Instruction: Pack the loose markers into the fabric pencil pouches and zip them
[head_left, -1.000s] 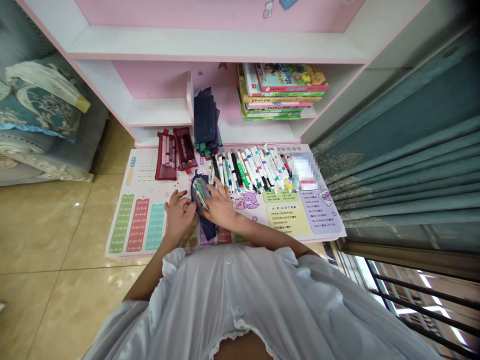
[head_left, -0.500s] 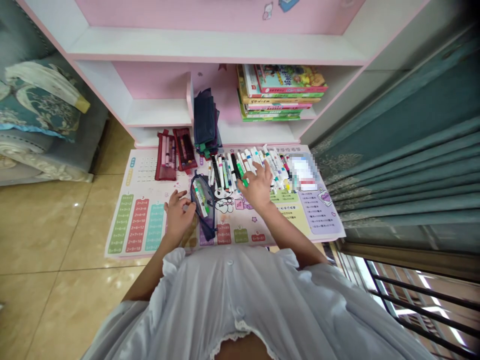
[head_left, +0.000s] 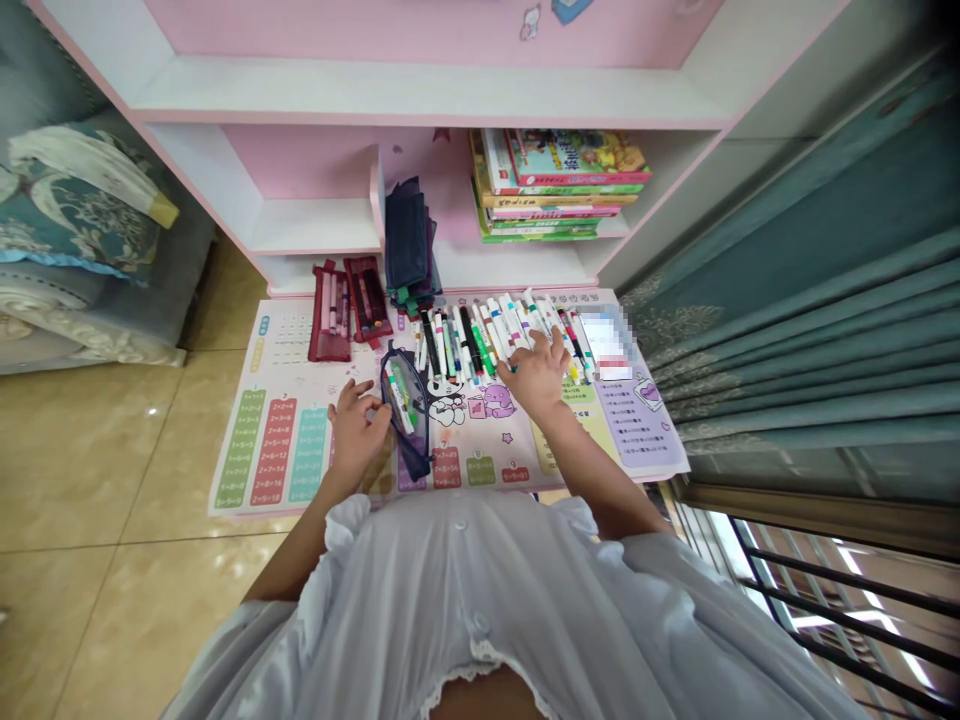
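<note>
A dark blue mesh pencil case [head_left: 420,440] lies unzipped on the desk, with a few green and white markers [head_left: 401,395] inside it. My left hand [head_left: 355,425] is at its left edge, thumb and forefinger pinched together on the rim. A long row of loose markers [head_left: 450,345], mostly white with coloured ends and a few black or green, spreads to the right of the case. Over the right part of that row is my right hand [head_left: 538,378], palm down with its fingers apart. It covers some markers, and I see none held in it.
Two dark red mesh cases [head_left: 330,318] with pens inside lie at the back left. Several dark mesh cases [head_left: 409,240] are stacked against the shelf divider. A pile of books [head_left: 559,190] stands on the shelf, and a blurred white item [head_left: 609,345] lies right of the markers.
My right hand has moved right along the row of markers, uncovering the green one. My left hand stays at the edge of the blue case.
</note>
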